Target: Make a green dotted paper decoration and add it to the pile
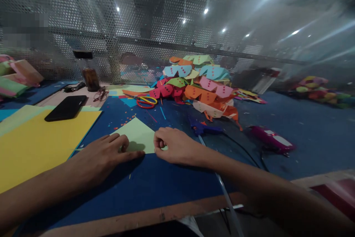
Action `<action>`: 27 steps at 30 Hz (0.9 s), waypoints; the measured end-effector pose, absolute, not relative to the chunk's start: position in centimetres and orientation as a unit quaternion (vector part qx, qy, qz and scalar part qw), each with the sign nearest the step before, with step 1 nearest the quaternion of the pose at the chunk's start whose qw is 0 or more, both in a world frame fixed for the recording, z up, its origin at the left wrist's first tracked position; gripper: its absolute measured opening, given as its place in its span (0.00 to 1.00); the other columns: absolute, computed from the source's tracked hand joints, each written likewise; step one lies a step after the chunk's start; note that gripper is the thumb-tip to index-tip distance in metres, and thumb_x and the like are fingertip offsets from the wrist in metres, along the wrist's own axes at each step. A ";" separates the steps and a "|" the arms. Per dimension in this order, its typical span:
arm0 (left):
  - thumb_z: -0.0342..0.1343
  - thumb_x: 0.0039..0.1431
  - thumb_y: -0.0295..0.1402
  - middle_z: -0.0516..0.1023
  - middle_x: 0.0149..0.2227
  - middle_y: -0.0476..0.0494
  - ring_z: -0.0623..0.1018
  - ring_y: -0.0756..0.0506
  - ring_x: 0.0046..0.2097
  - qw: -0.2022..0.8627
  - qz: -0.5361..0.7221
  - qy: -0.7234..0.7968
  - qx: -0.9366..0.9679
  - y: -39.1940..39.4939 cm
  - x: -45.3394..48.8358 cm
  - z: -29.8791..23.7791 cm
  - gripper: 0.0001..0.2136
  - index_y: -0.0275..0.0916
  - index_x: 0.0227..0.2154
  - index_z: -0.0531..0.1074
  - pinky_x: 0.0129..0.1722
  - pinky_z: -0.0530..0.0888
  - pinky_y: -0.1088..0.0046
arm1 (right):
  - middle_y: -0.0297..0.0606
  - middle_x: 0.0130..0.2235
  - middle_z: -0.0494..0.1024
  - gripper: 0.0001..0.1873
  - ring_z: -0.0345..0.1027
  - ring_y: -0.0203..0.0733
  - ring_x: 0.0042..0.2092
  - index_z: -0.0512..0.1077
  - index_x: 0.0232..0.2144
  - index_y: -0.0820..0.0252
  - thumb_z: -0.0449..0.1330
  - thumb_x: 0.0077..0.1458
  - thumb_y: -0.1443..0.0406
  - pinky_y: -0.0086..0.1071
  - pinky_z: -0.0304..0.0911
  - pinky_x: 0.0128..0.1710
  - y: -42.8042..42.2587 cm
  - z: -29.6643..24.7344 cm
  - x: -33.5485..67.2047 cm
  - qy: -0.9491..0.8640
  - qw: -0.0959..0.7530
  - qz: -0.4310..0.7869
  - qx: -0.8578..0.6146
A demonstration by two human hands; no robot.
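A light green sheet of paper [135, 133], folded to a point at its far side, lies flat on the blue table surface. On its left part rests my left hand [108, 152], its fingers loosely bent and its thumb stretched along the near edge, with a gap between thumb and forefinger. My right hand [177, 146] is curled closed at the right corner of the paper; its fingertips are partly hidden. Just beyond that hand is a blue hot glue gun [203, 129], with a clear tube-like strip [224, 190] running past the wrist.
Yellow paper sheets [41, 148] and a black phone [66, 108] are at left. Behind stand a jar [90, 74] and scissors [146, 101]. Cut paper shapes [198, 85] are piled at the back, with a purple device [270, 139] at right. Paper scraps [124, 120] dot the table.
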State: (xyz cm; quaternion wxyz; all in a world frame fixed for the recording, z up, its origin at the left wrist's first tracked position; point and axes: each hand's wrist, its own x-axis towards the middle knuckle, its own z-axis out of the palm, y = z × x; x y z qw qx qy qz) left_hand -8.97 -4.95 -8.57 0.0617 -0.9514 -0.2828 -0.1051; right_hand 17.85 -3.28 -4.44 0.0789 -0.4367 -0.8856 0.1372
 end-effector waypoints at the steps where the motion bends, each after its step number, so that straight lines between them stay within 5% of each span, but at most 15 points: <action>1: 0.47 0.63 0.18 0.71 0.40 0.44 0.73 0.44 0.36 0.060 -0.103 -0.283 -0.952 -5.0 -8.9 -8.5 0.30 0.55 0.62 0.65 0.39 0.69 0.67 | 0.35 0.35 0.76 0.01 0.66 0.39 0.35 0.71 0.30 0.59 0.59 0.53 0.68 0.30 0.54 0.35 -3.3 -4.4 18.0 -0.885 0.077 0.140 -0.436; 27: 0.45 0.63 0.17 0.73 0.40 0.45 0.75 0.46 0.36 0.075 -0.134 -0.303 -0.940 -5.5 -8.7 -8.4 0.30 0.58 0.60 0.69 0.40 0.72 0.69 | 0.37 0.39 0.74 0.12 0.67 0.39 0.40 0.73 0.36 0.62 0.55 0.53 0.78 0.31 0.58 0.38 -3.9 -4.0 22.3 -0.864 0.090 0.209 -0.449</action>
